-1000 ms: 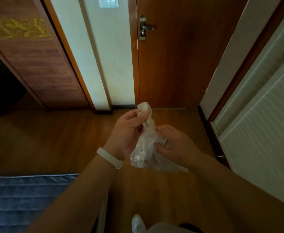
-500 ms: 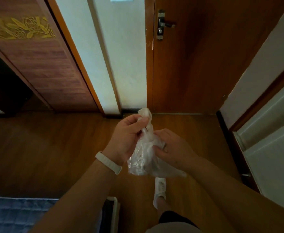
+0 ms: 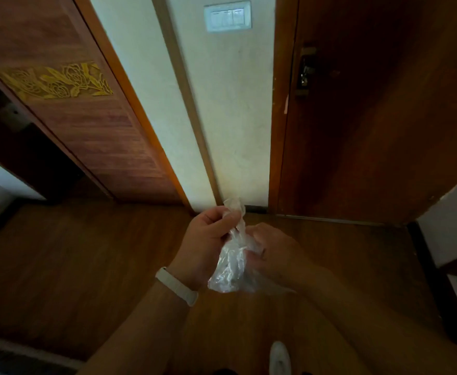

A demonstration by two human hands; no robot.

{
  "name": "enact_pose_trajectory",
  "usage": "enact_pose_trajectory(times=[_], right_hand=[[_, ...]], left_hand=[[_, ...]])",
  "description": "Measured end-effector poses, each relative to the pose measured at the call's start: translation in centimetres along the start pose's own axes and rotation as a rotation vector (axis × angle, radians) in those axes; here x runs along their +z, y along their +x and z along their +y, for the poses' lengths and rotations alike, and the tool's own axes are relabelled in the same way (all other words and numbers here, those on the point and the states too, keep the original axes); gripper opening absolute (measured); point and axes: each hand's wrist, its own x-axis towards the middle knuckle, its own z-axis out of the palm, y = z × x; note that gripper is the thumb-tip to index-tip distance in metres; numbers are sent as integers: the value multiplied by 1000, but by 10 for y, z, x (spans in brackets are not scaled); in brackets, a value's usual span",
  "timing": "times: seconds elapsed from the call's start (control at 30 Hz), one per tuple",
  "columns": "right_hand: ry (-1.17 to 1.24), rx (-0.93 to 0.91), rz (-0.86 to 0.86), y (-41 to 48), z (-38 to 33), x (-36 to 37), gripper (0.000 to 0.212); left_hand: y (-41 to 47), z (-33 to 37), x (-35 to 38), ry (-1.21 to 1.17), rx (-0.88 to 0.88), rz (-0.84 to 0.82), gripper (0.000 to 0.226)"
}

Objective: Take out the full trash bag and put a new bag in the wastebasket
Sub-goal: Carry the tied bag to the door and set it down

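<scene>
The person stands on bare wood floor (image 3: 86, 266), both hands raised in front of the chest. The left hand (image 3: 208, 239) pinches the twisted neck of a clear bag (image 3: 231, 269), thumb and fingers closed on it, the tip of the neck poking up above the knuckles. The right hand (image 3: 273, 253) grips the bag's side just below, fingers curled into the plastic. The bag hangs crumpled between the two hands, clear of the floor. A white band (image 3: 177, 286) sits on the left wrist.

Ahead, a closed door (image 3: 378, 131) fills the right; a pale wall (image 3: 230, 117) with a switch (image 3: 228, 16) stands between it and a wardrobe panel (image 3: 86, 117) on the left. Floor lies open to the left and ahead up to the skirting. A white shoe (image 3: 280, 358) shows at the bottom edge. I cannot see a wastebasket from here.
</scene>
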Motion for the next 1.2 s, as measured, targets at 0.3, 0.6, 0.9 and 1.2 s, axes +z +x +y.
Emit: enact_pose_trajectory(times=[0.3,0.6,0.9,1.2], right_hand=[[-47,4,-3,115,24,4,43],[-139,157,25,235,60,36,46],[-161,219,16,329,123,70,41],[-170,234,-41,397,256,177,27]], left_hand=[[117,26,-38,-29,-35,-10,12],[271,27,-103,-51,-174,-226,19],[410,-7,-148,97,-251,-353,26],[529,-131,-161,92,-359,-217,21]])
